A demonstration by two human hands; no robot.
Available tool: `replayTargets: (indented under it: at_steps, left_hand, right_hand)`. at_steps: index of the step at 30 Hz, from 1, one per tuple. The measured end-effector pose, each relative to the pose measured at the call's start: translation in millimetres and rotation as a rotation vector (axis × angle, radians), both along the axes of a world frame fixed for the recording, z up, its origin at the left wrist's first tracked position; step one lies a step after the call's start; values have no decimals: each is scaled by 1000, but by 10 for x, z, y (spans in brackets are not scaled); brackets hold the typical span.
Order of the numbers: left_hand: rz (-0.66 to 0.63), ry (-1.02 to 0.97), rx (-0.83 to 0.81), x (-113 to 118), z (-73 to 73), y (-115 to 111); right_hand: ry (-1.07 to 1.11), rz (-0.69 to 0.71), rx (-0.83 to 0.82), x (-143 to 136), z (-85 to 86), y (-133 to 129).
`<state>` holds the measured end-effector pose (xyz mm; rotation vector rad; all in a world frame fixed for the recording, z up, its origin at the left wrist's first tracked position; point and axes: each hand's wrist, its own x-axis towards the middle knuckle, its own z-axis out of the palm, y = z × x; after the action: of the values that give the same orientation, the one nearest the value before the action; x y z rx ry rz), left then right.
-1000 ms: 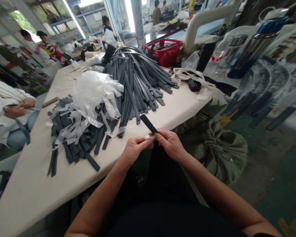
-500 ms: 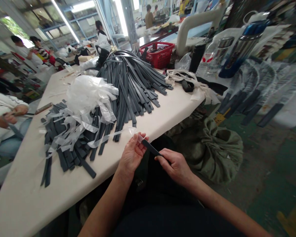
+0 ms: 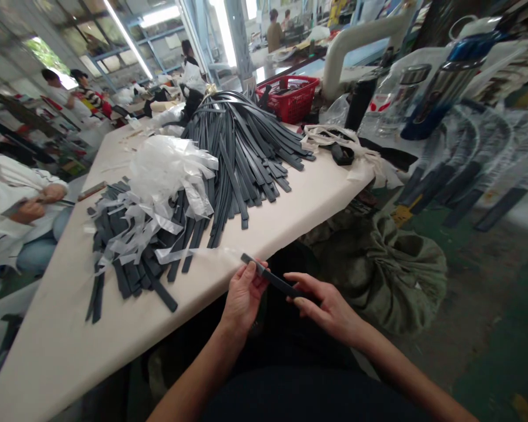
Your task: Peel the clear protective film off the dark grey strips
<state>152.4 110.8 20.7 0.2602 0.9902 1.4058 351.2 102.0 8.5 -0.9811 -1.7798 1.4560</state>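
Observation:
A dark grey flat strap (image 3: 281, 285) slants between my two hands at the table's front edge. My left hand (image 3: 245, 292) pinches it close to its far end, which pokes out past the thumb; a bit of clear plastic seems to wrap it there. My right hand (image 3: 323, 305) grips the strap lower down, thumb on top and index finger lifted partly off. Just beyond the left fingers, a clear plastic sleeve (image 3: 193, 252) trails over the table toward a heap of white plastic sleeves (image 3: 169, 170).
Cut strap pieces (image 3: 132, 272) lie on the pale table (image 3: 127, 331), beside a big tied bundle of straps (image 3: 233, 152). Behind stand a red basket (image 3: 290, 97) and a blue flask (image 3: 444, 88). Plastic-covered straps (image 3: 466, 170) hang at right, above a green sack (image 3: 396, 281). A co-worker (image 3: 22, 205) sits left.
The strap's far end has come through past my left fingers, out of the clear plastic. My right fingers have loosened a little. The view has shifted slightly left.

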Motion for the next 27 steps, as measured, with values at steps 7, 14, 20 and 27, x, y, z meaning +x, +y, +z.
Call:
replayTargets:
  at_steps: [7, 14, 20, 27]
  left_hand:
    - [-129, -53, -162, 81, -291, -387]
    - [-244, 60, -93, 263, -300, -558]
    - [-338, 123, -81, 316, -340, -589]
    - [-475, 257, 42, 375, -377, -627]
  right_hand:
    - [-48, -68, -187, 168, -342, -275]
    - [-14, 7, -252, 348, -228, -334]
    - [-65, -135, -283, 682, -299, -426]
    - [-11, -83, -134, 383, -331, -400]
